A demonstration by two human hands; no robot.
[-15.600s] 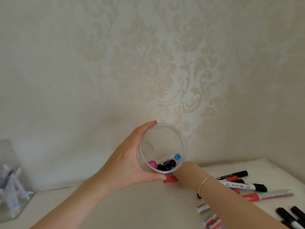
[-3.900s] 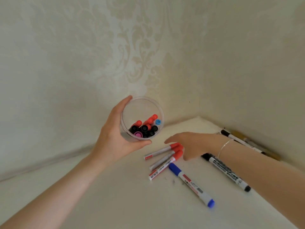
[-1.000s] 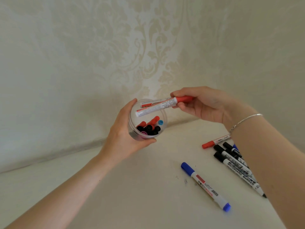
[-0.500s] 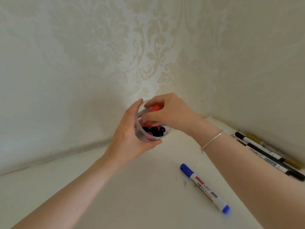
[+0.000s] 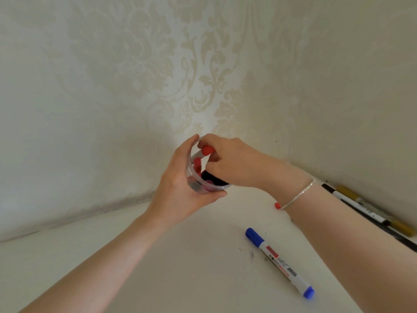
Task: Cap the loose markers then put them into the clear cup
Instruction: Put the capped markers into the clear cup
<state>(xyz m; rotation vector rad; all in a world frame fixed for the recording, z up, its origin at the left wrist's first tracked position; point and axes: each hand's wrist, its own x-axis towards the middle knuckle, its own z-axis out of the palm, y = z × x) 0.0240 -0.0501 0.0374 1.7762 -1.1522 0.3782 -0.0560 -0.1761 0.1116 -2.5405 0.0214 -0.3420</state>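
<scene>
Your left hand (image 5: 180, 190) grips the clear cup (image 5: 198, 177); your right hand (image 5: 230, 161) pinches a red-capped marker (image 5: 206, 151) at its mouth.

Markers (image 5: 198, 164) in cup (image 5: 193, 177)

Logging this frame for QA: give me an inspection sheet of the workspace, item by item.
Surface: pale table, a few dark specks near the blue marker.
Job's things: clear cup held tilted off the table, markers inside; red-capped marker going in; blue marker lying capped; black marker and gold marker along the wall.
Clutter: small red piece, mostly hidden by the wrist.
Grips: left hand wraps the cup; right hand pinches the red-capped marker.
Cables: nothing seen.
Surroundings: patterned wallpaper, corner.
</scene>
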